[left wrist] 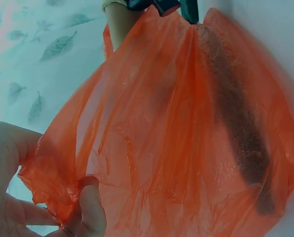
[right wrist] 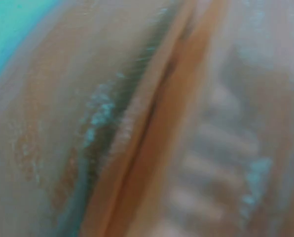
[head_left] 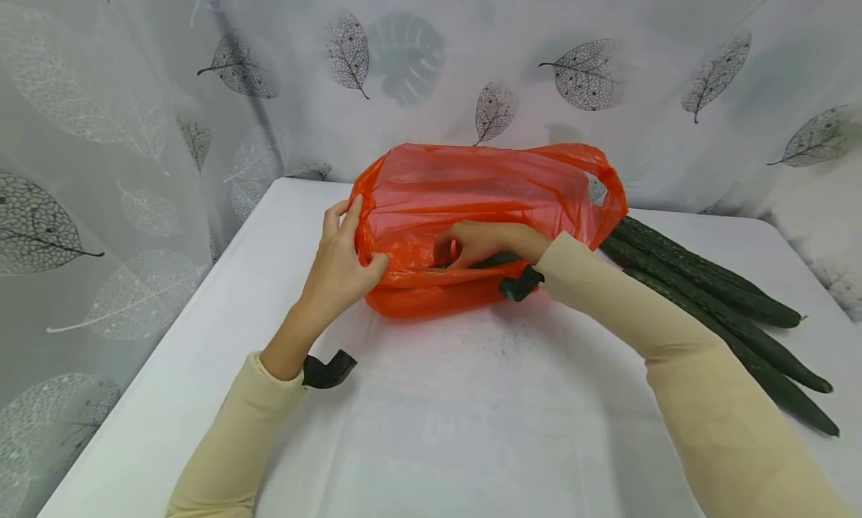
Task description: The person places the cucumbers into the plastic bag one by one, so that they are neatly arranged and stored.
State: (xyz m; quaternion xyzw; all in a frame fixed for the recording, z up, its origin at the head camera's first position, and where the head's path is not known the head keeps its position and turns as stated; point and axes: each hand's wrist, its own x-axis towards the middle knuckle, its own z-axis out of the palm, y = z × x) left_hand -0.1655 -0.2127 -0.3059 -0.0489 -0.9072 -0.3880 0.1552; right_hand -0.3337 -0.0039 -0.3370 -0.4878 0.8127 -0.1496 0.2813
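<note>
An orange-red plastic bag [head_left: 471,189] lies on its side with its mouth toward me. My left hand [head_left: 343,260] grips the bunched left edge of the bag; its thumb [left wrist: 91,207] presses the film in the left wrist view. Inside the mouth, my right hand [head_left: 478,242] has its fingers and thumb curled down on a dark green cucumber [head_left: 497,260], mostly hidden by the front edge. Through the film in the left wrist view shows a long dark shape [left wrist: 238,123]. The blurred right wrist view has a green strip of cucumber [right wrist: 137,74] beside the plastic.
Long cucumbers [head_left: 714,286] lie side by side at the right of the white table [head_left: 458,428], their far ends next to the bag's handle loop [head_left: 609,181]. A leaf-patterned curtain [head_left: 431,69] hangs behind the table and along its left.
</note>
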